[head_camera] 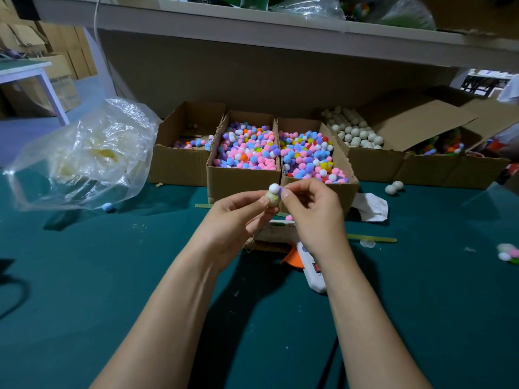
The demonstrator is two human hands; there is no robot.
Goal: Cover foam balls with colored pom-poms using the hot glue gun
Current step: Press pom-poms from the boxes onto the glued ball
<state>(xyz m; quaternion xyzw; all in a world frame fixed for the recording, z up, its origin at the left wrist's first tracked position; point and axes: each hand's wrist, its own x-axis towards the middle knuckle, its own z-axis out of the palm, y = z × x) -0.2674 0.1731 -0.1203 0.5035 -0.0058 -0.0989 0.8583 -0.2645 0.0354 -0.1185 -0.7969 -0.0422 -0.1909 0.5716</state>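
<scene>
My left hand [238, 211] grips a pale foam ball [273, 200] between thumb and fingers, held above the green table. A white pom-pom [274, 188] sits on top of the ball. My right hand [311, 206] pinches at the pom-pom from the right, with a hint of purple at its fingertips. The white hot glue gun [313, 269] with an orange stand lies on the table below my right wrist. Two open cardboard boxes of colored pom-poms [247, 148] [309, 155] stand just behind my hands.
A box of bare foam balls [355, 133] stands at the back right, two loose balls [393, 187] beside it. A crumpled plastic bag [84, 153] lies at the left. Crumpled white paper [370, 206], a wooden stick [370, 238] and a few pom-poms [508, 252] lie at the right.
</scene>
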